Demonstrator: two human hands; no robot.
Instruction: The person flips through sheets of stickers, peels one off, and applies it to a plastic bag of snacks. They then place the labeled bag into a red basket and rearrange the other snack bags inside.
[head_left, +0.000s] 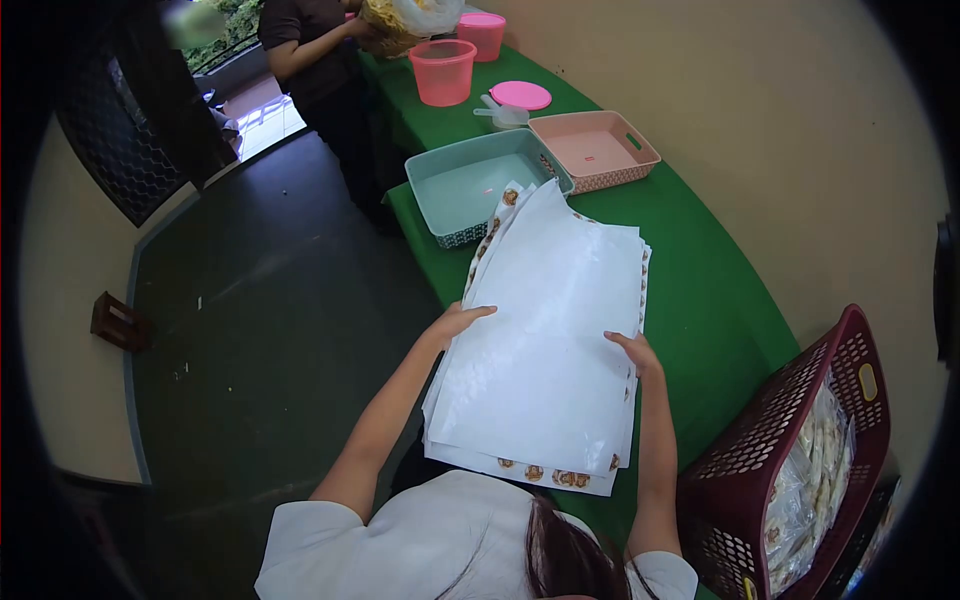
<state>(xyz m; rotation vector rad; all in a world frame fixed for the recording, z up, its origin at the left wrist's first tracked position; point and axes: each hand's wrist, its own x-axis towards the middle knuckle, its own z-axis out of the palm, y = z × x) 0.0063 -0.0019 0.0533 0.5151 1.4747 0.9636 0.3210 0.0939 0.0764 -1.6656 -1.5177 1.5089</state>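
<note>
A stack of large white sheets spreads in front of my body, above the near part of the green-covered table. Brown round printed marks show along the edges of the lower sheets. My left hand grips the stack's left edge, its thumb lying on top and its fingers hidden underneath. On the opposite edge, my right hand holds the sheets the same way, thumb on top. The stack's far end reaches a teal tray and overlaps its near rim. A peach tray stands just beyond, to the right.
A maroon perforated basket with clear plastic bags stands at right. Farther along the green table are pink tubs, a pink lid and a clear scoop. Another person holds a bag of yellowish pieces there.
</note>
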